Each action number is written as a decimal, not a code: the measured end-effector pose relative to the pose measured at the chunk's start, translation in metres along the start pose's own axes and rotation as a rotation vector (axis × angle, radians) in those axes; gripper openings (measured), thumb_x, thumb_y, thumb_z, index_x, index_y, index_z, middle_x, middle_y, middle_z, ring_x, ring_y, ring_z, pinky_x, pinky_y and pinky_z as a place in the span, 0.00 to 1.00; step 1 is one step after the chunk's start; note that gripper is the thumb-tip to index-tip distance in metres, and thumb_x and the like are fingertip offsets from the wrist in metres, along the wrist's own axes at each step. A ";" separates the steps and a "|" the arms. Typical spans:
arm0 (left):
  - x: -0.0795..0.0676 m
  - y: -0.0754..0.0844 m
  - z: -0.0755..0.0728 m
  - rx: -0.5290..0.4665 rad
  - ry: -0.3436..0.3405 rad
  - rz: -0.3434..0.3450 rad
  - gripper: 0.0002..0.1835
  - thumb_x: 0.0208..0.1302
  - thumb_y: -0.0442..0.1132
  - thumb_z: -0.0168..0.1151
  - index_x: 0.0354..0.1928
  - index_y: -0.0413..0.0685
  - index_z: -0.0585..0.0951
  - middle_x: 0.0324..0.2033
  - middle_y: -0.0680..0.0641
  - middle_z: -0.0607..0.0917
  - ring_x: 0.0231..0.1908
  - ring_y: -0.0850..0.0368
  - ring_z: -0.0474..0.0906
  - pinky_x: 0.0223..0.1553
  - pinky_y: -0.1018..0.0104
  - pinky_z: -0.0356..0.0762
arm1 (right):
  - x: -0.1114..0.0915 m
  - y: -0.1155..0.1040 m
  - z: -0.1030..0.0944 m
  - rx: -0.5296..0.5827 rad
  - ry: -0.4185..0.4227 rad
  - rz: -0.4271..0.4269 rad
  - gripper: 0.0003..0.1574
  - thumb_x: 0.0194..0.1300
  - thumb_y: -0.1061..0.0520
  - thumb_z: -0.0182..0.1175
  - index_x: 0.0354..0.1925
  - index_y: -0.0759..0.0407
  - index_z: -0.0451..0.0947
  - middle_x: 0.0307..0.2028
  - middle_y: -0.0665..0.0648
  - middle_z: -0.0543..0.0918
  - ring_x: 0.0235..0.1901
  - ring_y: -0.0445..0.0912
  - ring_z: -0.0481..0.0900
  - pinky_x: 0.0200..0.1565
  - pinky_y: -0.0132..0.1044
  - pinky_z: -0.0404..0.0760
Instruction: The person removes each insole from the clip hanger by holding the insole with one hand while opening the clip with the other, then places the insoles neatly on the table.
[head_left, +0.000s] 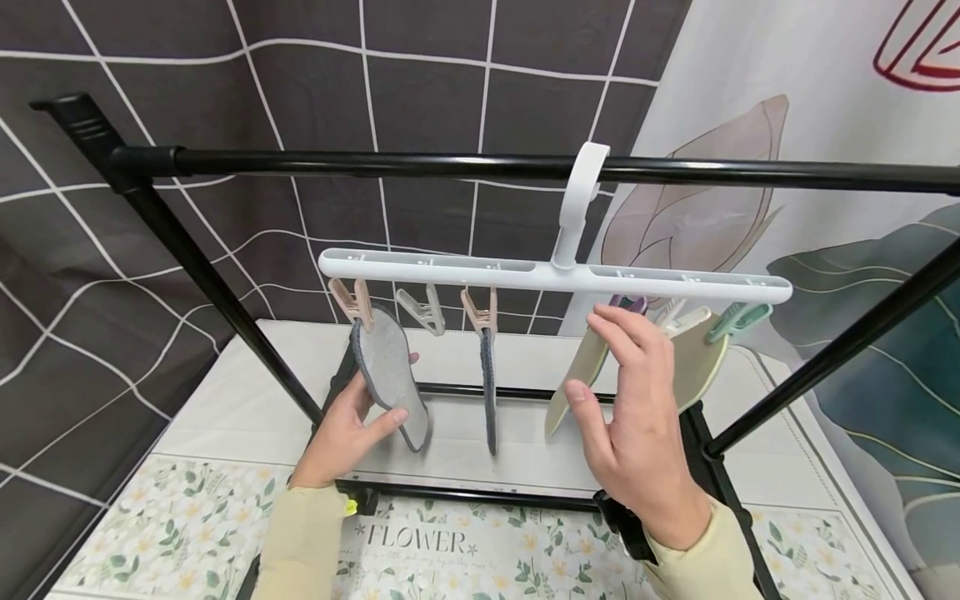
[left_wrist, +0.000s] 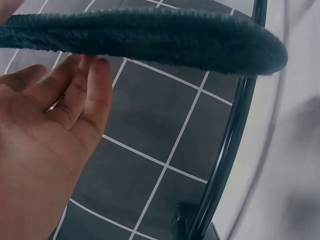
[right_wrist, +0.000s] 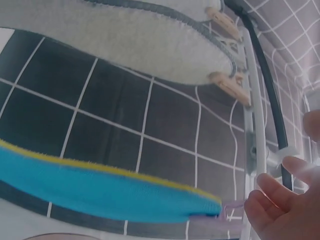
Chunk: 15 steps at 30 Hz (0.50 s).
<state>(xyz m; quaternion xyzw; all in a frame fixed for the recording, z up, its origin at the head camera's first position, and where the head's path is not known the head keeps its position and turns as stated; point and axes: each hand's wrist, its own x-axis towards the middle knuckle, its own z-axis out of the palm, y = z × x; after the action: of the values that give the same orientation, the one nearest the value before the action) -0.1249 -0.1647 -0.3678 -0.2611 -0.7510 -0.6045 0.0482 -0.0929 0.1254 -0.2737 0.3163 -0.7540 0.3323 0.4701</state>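
A grey shoe insole point(head_left: 390, 375) hangs from a peach clip point(head_left: 352, 302) at the left end of a white clip hanger point(head_left: 450, 268). My left hand point(head_left: 341, 437) holds this insole by its lower part, thumb on the near face and fingers behind. In the left wrist view the insole point(left_wrist: 150, 42) shows edge-on above the fingertips. A second grey insole point(head_left: 488, 392) hangs edge-on from another peach clip. Fingers raised, my right hand point(head_left: 637, 408) is empty, in front of a pale insole point(head_left: 577, 379). In the right wrist view an insole point(right_wrist: 100, 185) shows a blue face with yellow edging.
The hanger hooks over a black rail point(head_left: 375, 163) of a stand with slanting legs. A greenish clip point(head_left: 423, 310) hangs between the grey insoles. Another pale insole point(head_left: 697, 367) hangs at the right from a green clip point(head_left: 738, 319). Below lies a flowered tablecloth point(head_left: 172, 525); dark checked curtain point(head_left: 420, 108) behind.
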 end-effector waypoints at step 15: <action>-0.002 0.000 -0.001 0.004 -0.045 0.012 0.44 0.58 0.24 0.59 0.72 0.55 0.51 0.64 0.42 0.66 0.60 0.49 0.67 0.56 0.68 0.68 | 0.016 -0.017 0.019 0.105 -0.124 -0.057 0.29 0.71 0.50 0.45 0.57 0.74 0.64 0.52 0.67 0.71 0.52 0.58 0.67 0.57 0.46 0.62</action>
<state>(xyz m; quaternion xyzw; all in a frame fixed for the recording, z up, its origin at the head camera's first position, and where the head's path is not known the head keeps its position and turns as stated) -0.1236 -0.1663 -0.3687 -0.2790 -0.7516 -0.5966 0.0356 -0.0948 0.0977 -0.2626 0.3820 -0.7539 0.3374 0.4146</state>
